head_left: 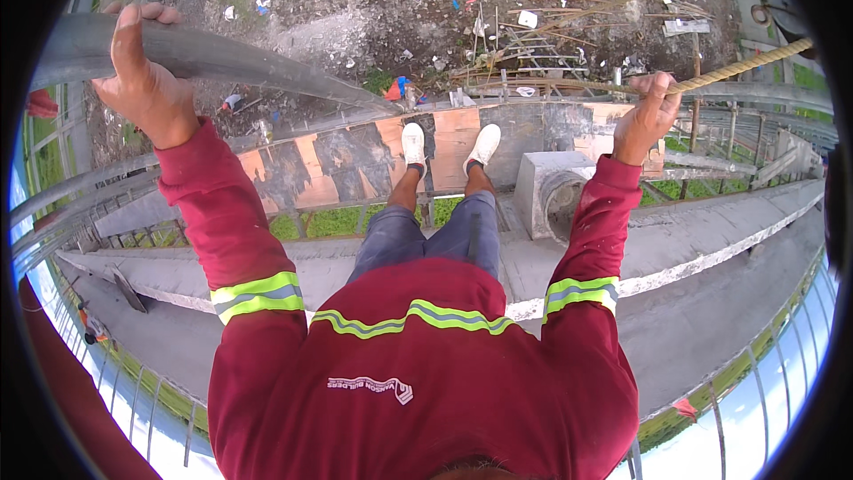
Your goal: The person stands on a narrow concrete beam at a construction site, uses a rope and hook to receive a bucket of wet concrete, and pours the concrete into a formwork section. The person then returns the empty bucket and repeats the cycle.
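My left hand [147, 80] is wrapped round a thick grey metal pipe [240, 55], with the fingers over its far side and the thumb across the near side. The pipe slants down toward the plank near my feet. My right hand [649, 116] is closed round a tan twisted rope [742, 65]. From that hand the rope runs taut up to the right edge of the view. A thinner-looking length of rope [551, 84] stretches left beyond my right hand. Both arms are held out wide.
My white shoes [414, 144] stand on a worn plywood plank [355, 160], high above littered ground [355, 9]. A concrete block with a round hole [542, 187] sits right of my legs. Concrete ledges [684, 258] lie behind, with upright bars [755, 373] along the rim.
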### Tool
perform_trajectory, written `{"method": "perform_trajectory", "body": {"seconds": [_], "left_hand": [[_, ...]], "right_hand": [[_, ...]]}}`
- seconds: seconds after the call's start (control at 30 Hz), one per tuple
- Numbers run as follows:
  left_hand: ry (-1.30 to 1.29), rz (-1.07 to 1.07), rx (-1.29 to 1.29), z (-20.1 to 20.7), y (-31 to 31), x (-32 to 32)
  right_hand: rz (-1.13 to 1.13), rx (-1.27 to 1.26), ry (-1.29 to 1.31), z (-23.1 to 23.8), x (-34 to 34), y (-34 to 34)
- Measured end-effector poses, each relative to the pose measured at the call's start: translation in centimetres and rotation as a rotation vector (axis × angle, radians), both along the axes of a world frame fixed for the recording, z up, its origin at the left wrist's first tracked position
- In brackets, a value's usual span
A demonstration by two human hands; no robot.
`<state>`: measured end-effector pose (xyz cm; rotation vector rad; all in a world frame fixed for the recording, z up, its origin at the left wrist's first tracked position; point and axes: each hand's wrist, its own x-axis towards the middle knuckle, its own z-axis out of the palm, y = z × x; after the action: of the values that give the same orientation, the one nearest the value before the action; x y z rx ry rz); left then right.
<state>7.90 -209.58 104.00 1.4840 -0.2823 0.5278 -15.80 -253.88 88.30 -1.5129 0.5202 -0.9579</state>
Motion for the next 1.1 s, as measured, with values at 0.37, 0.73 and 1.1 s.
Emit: {"method": "perform_trajectory", "body": {"seconds": [0.37, 0.73, 1.1], "left_hand": [[0.03, 0.04, -0.069, -0.4, 0.9, -0.3], [-0.034, 0.018, 0.095, -0.4, 0.3, -0.1], [0.021, 0.059, -0.065, -0.4, 0.9, -0.2]], "right_hand": [[-0.314, -0.278, 0.167, -6.4, -2.2, -0.4], [0.084, 0.059, -0.103, 6.4, 1.5, -0.7], [-0.252, -0.263, 0.091, -4.7, -3.1, 0.9]]}}
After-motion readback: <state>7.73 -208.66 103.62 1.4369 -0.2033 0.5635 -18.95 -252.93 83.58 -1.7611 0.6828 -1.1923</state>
